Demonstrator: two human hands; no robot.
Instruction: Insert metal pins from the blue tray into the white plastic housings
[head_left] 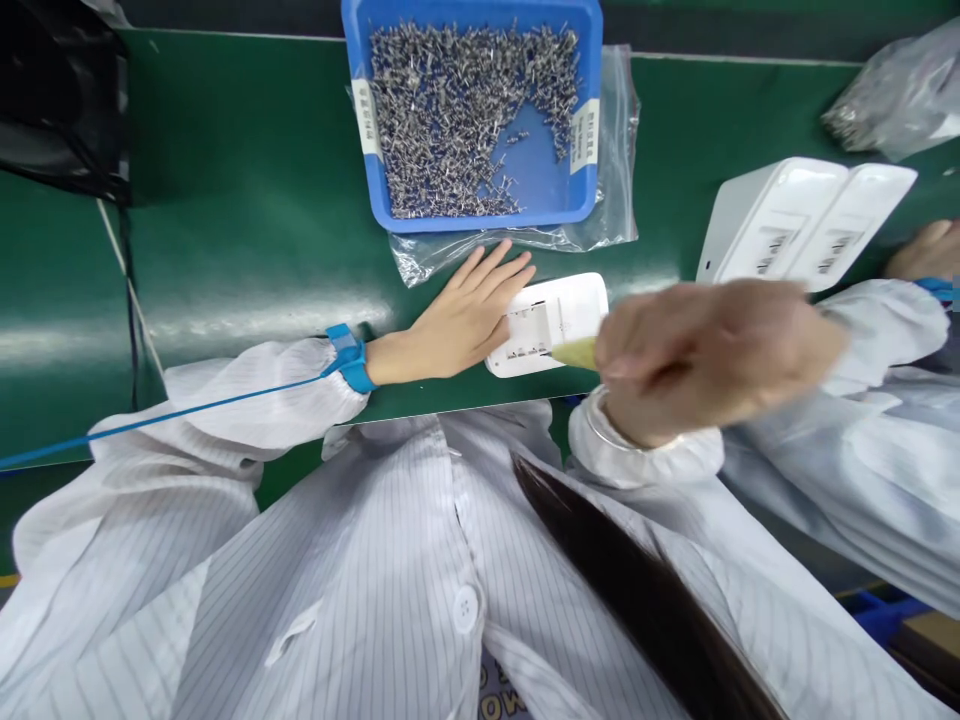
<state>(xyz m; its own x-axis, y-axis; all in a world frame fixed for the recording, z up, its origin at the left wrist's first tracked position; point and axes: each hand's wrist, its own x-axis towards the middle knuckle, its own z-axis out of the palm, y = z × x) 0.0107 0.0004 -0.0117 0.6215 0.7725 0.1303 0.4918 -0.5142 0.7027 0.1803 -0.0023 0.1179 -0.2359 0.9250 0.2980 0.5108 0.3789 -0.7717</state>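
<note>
My left hand lies flat with fingers stretched out, resting against the left end of a small white plastic casing on the green belt. My right hand is blurred by motion and curled round a thin yellowish tool whose tip points at the casing. Just beyond the casing stands a blue tray holding several small metal pins. A blue wrist strap with a cord circles my left wrist.
A clear plastic bag lies under the tray. Two white casings lean together at the right, beside another person's hand and sleeve. A bag of metal parts sits far right. A black object is at far left.
</note>
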